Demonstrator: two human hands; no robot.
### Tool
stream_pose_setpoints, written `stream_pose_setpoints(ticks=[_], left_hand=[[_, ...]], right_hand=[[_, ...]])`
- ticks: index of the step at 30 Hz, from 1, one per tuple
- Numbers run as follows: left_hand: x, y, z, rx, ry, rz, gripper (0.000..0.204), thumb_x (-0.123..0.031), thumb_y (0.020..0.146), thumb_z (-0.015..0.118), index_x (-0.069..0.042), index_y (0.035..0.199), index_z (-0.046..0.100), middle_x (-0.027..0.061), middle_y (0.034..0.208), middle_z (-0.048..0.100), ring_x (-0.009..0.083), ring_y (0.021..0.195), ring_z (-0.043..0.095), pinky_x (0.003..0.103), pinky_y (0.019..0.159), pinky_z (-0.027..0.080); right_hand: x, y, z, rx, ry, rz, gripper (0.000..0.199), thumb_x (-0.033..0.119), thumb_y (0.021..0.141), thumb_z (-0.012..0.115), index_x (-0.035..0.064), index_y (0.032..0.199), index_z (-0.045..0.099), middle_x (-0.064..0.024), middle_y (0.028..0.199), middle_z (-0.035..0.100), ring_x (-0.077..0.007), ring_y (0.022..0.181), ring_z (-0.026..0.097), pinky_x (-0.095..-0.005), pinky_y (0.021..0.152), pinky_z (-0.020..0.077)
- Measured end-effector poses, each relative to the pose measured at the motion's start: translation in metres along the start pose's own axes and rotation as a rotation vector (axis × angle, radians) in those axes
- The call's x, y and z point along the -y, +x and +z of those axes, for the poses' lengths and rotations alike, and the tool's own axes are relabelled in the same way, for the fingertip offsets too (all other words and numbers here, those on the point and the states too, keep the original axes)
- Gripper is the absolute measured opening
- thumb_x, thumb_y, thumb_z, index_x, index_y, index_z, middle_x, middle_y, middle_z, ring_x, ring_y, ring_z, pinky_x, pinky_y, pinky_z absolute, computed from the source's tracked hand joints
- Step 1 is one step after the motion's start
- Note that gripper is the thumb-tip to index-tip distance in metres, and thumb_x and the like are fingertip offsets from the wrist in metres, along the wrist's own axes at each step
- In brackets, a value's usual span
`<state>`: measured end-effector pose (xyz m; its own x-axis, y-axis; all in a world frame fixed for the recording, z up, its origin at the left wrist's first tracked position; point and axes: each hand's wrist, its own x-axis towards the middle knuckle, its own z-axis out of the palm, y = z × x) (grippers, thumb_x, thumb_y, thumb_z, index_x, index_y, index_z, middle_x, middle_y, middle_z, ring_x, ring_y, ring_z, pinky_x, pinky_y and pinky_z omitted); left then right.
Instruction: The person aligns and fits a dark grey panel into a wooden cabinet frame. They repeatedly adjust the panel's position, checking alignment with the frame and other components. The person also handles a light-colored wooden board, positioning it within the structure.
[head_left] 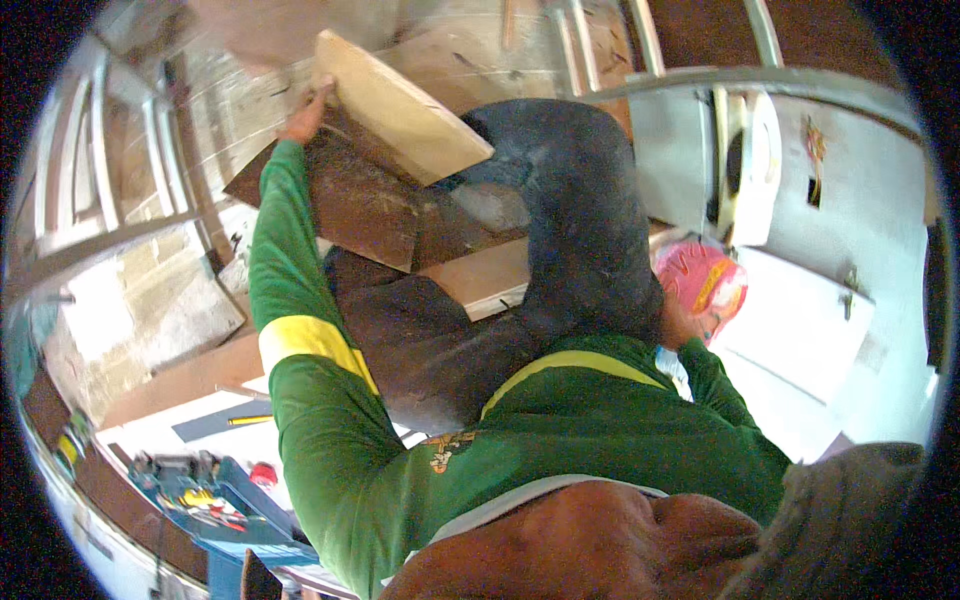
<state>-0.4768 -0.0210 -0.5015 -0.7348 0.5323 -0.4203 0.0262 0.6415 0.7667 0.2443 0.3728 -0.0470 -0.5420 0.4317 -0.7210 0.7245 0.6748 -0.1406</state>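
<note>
My left arm stretches forward, and my left hand (305,115) grips the edge of a flat, pale wooden board (415,110), which is raised and tilted. Under it lie a dark brown panel (365,195) and another light board (490,275), close to my legs in dark trousers (585,200). My right hand (681,322) is low at my right side, against a round pink-red package (702,283) with a yellow patch. It seems to hold the package, though most of its fingers are hidden behind it.
A blue toolbox (285,520) with several hand tools stands at lower left. Close to it are a small red object (263,474) and a yellow pencil-like stick (250,420). White panels (800,310) are on the right. Pale frames (110,150) rise at far left.
</note>
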Motion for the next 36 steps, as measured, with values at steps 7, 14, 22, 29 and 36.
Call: stream_pose_setpoints(ticks=[7, 14, 22, 29, 36], left_hand=[[-0.12, -0.062, 0.0, 0.0, 0.076, -0.236, 0.126, -0.103, 0.072, 0.033, -0.016, 0.164, 0.03, 0.0155, 0.164, 0.04, 0.04, 0.154, 0.03, 0.074, 0.118, -0.002], [-0.134, -0.075, -0.013, -0.082, 0.044, -0.2, 0.127, -0.102, 0.073, 0.035, -0.015, 0.165, 0.027, 0.0169, 0.164, 0.039, 0.0405, 0.153, 0.031, 0.072, 0.12, -0.001], [-0.188, -0.144, -0.036, -0.451, 0.948, 0.044, 0.093, -0.074, 0.089, 0.057, -0.017, 0.159, 0.036, 0.0135, 0.162, 0.041, 0.04, 0.151, 0.033, 0.071, 0.12, 0.019], [-0.195, -0.269, -0.042, -0.474, 0.95, -0.398, 0.124, -0.072, 0.07, 0.08, -0.018, 0.166, 0.022, 0.0147, 0.173, 0.011, 0.0436, 0.158, 0.01, 0.068, 0.122, 0.017], [-0.133, -0.283, -0.043, -0.303, 0.129, -0.677, 0.084, -0.06, 0.075, 0.084, 0.0, 0.13, 0.065, 0.0261, 0.132, 0.066, 0.0445, 0.119, 0.064, 0.047, 0.099, 0.054]], right_hand=[[0.081, 0.038, -0.103, 0.16, -1.246, -0.187, 0.022, 0.021, 0.089, 0.062, 0.0034, 0.096, 0.073, -0.0183, 0.087, 0.073, -0.0347, 0.074, 0.072, -0.0493, 0.072, 0.0576], [0.411, 0.238, -0.099, -0.49, -0.084, -0.689, 0.068, 0.046, 0.094, 0.071, -0.0028, 0.138, 0.054, -0.0337, 0.138, 0.057, -0.0466, 0.126, 0.059, -0.0484, 0.109, 0.0461], [0.426, 0.355, -0.008, -0.066, -0.02, -0.527, 0.068, 0.052, 0.085, 0.073, -0.0095, 0.114, 0.069, -0.0337, 0.115, 0.068, -0.0462, 0.107, 0.067, -0.0504, 0.095, 0.0523], [0.406, 0.385, -0.004, -0.144, 0.098, -0.516, 0.071, 0.053, 0.082, 0.074, -0.0091, 0.116, 0.068, -0.0326, 0.114, 0.069, -0.0471, 0.107, 0.068, -0.0536, 0.093, 0.055], [0.416, 0.354, -0.013, -0.163, 0.199, -0.602, 0.065, 0.048, 0.08, 0.076, -0.0095, 0.108, 0.071, -0.0315, 0.106, 0.072, -0.0442, 0.098, 0.071, -0.0516, 0.088, 0.0554]])
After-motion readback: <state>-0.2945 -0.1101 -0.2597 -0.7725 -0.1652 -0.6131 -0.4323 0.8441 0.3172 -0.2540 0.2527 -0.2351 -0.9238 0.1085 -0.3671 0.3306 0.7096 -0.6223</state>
